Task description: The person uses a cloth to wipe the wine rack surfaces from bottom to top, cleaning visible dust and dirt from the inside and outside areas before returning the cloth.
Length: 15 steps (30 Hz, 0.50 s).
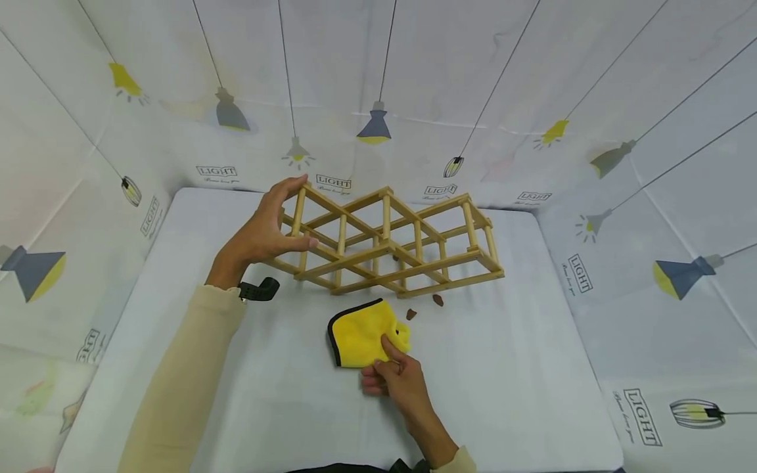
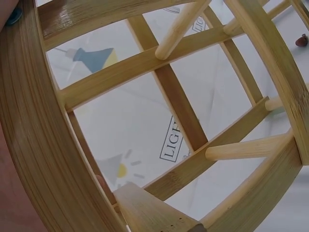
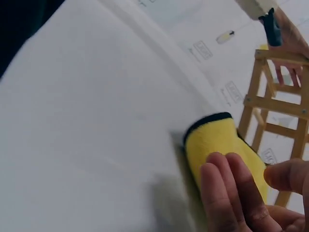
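A folding wooden lattice rack point(image 1: 387, 244) stands on the white table, made of crossed slats joined by round dowels. My left hand point(image 1: 269, 226) grips its left end, fingers at the upper corner and thumb lower along the frame. The left wrist view shows the rack's slats point(image 2: 183, 106) close up. In front of the rack lies a folded yellow cloth point(image 1: 357, 332) with black edging. My right hand point(image 1: 399, 381) is at the cloth's near right edge, its fingertips overlapping it. In the right wrist view, fingers point(image 3: 222, 188) extend in front of the cloth, thumb apart from them.
Small brown pieces point(image 1: 411, 315) lie on the table between cloth and rack, with another point(image 1: 437, 300) just right of them. A white backdrop point(image 1: 331, 79) printed with lamps surrounds the white tabletop point(image 1: 508, 368). A black band point(image 1: 259, 290) is on the left wrist.
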Motion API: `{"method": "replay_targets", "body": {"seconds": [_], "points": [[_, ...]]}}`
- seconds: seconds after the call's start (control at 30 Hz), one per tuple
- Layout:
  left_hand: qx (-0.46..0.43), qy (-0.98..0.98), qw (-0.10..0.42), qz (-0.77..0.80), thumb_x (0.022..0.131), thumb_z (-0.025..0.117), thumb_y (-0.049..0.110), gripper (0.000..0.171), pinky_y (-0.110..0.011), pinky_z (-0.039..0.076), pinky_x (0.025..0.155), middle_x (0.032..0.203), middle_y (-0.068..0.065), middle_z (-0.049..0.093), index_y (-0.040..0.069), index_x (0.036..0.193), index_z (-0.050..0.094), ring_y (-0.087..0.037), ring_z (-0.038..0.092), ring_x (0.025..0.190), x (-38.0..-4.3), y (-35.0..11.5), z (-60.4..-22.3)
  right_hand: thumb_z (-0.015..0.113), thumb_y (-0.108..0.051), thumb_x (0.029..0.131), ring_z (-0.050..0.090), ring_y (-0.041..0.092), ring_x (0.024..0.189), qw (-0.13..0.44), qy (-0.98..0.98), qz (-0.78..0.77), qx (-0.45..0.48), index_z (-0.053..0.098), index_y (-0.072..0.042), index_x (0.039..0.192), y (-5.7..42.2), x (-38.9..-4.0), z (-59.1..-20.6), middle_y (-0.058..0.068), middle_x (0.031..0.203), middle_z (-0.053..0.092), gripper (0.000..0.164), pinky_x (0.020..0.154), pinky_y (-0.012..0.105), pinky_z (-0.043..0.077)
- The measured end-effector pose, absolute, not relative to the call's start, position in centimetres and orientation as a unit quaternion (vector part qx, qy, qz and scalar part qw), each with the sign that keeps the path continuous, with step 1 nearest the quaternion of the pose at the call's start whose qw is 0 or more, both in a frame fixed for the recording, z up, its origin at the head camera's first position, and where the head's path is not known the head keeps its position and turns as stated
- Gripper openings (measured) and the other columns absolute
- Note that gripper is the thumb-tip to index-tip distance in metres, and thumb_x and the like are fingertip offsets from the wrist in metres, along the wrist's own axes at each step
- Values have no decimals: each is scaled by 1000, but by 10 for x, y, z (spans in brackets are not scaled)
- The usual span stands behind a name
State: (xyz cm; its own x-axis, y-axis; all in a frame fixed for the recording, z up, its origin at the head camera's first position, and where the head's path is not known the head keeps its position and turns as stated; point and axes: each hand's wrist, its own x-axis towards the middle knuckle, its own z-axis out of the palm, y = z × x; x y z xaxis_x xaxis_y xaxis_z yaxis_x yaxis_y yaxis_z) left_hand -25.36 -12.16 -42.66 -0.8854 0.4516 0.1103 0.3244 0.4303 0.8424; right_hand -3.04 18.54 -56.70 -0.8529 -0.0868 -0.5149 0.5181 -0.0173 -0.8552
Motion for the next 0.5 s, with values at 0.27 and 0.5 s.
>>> {"method": "replay_targets", "body": {"seconds": [0.27,0.5], "points": [[213,872,31,439,88,84,39,104,-73,21,126,180,4,9,38,170,20,-31,14,166,-238,-132,-423,70,-27,105,76,23,108,109,818,-562,48,63,-23,149,204,-36,-523,3,121,80,45,89,38,65],[180,894,-75,403,94,76,49,89,-81,14,123,179,4,15,31,169,31,-31,13,167,-207,-128,-416,77,-32,100,56,14,133,-46,891,-449,-42,61,-39,148,223,-44,-478,-12,145,67,51,112,54,50]]}}
